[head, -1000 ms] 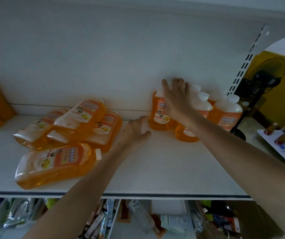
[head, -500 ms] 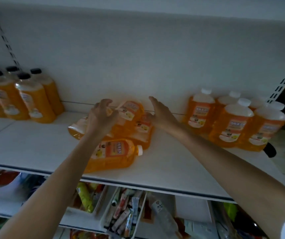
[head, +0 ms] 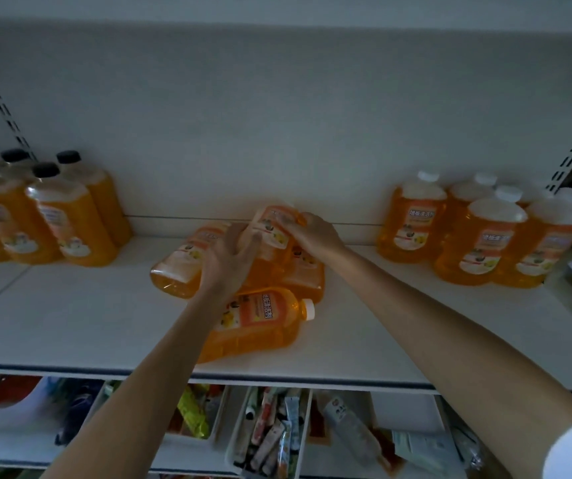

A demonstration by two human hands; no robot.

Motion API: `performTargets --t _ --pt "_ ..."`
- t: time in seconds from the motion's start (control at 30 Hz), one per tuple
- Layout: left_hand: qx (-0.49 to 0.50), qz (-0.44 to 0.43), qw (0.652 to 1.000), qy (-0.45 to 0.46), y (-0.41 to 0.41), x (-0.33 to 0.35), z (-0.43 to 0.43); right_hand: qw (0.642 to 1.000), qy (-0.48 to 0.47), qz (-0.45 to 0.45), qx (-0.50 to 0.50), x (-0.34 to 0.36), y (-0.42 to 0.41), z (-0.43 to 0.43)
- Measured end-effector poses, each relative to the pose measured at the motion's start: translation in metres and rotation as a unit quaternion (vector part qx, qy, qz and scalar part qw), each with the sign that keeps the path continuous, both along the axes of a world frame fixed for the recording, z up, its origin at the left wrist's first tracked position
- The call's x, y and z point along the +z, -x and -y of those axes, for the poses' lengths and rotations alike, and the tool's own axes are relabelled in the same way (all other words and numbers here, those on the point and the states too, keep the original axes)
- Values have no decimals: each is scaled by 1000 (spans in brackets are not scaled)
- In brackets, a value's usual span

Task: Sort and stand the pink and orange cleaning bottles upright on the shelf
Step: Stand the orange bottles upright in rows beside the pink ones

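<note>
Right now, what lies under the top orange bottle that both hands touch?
Beneath the top orange plastic bottle I see a left lying orange bottle and a right lying orange bottle. The left hand and right hand cover where they meet, so anything deeper is hidden.
</note>
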State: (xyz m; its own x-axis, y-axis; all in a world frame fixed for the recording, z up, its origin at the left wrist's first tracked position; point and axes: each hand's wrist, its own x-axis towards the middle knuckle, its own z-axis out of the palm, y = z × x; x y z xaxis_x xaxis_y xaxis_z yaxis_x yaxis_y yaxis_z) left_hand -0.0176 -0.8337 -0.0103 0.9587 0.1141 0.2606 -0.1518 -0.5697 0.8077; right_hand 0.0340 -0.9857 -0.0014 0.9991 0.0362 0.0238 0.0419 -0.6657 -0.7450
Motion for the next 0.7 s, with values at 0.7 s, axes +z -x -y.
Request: performTargets --t 0.7 --pt "-203 40 975 77 22 18 80 963 -112 239 -63 54 57 102"
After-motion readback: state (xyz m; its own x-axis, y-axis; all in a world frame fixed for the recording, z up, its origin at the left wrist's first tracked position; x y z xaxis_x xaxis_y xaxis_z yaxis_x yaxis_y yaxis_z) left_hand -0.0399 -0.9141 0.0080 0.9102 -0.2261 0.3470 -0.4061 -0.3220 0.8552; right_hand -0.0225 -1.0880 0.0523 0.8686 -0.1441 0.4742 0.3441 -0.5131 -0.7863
